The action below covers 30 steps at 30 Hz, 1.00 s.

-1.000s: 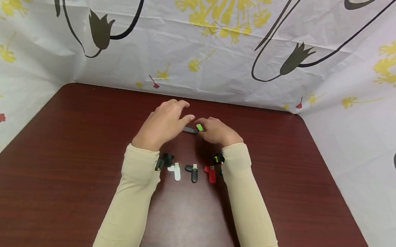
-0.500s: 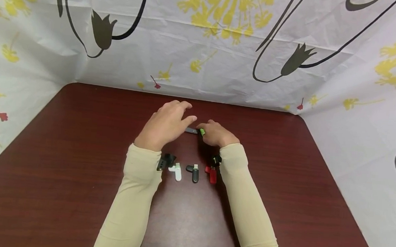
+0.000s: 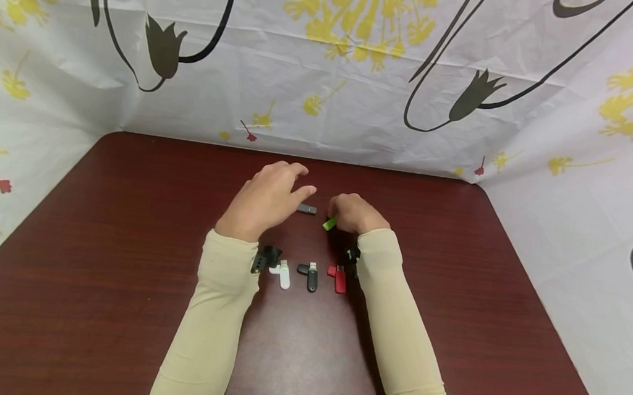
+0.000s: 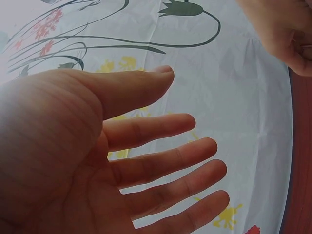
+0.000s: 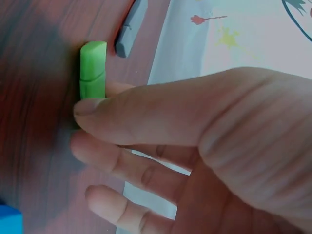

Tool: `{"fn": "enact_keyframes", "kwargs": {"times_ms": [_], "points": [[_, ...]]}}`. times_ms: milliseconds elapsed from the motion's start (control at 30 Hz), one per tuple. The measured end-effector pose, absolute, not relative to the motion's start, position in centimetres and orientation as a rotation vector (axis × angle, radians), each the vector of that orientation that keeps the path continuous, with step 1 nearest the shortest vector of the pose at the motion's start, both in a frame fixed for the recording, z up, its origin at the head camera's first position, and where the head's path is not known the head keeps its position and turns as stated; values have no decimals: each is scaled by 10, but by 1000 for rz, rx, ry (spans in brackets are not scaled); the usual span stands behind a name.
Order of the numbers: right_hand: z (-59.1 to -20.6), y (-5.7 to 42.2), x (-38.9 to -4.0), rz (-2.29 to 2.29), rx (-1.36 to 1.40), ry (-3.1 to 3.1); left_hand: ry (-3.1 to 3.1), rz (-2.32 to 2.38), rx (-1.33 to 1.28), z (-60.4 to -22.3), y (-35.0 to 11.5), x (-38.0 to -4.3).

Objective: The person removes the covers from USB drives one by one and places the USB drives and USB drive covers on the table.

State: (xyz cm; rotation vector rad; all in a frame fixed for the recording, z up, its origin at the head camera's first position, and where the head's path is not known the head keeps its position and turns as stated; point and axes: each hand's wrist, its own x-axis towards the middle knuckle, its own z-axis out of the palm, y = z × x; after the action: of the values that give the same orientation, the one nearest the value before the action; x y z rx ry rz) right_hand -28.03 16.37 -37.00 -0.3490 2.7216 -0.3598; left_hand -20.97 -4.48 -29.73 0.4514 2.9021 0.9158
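In the head view my right hand (image 3: 358, 214) pinches a bright green USB stick (image 3: 329, 224) between thumb and fingers. The right wrist view shows its green end (image 5: 92, 63) sticking out past the thumb; the rest is behind the fingers. A grey USB stick (image 3: 307, 209) lies on the table between the two hands. My left hand (image 3: 265, 201) hovers left of it, fingers spread and holding nothing. Nearer to me lie a white USB stick (image 3: 285, 276), a black USB stick (image 3: 312, 278) and a red USB stick (image 3: 340, 280), plugs bared, each with its cap at its left.
The dark red-brown wooden table (image 3: 122, 256) is bordered by a white patterned sheet (image 3: 311, 129) at the back and both sides. A blue object (image 5: 9, 220) shows at the lower left corner of the right wrist view. Dark wrist straps (image 3: 268, 256) sit close to the sticks.
My right hand has shifted to the right, away from the grey stick, with the green USB stick, whose visible end now points toward the lower left. The left hand has barely moved.
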Motion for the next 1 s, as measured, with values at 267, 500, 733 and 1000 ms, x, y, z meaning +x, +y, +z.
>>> {"fn": "enact_keyframes", "kwargs": {"times_ms": [267, 500, 733, 1000], "points": [[-370, 169, -281, -338, -299, 2700, 2898, 917, 457, -296, -45, -209], [-359, 172, -278, -334, -330, 2712, 2898, 922, 456, -297, -45, -209], [-331, 173, -260, -395, -366, 2762, 2906, 901, 453, -297, -44, -209], [-302, 165, -240, -408, -475, 2892, 2877, 930, 478, -298, -41, -211]]}}
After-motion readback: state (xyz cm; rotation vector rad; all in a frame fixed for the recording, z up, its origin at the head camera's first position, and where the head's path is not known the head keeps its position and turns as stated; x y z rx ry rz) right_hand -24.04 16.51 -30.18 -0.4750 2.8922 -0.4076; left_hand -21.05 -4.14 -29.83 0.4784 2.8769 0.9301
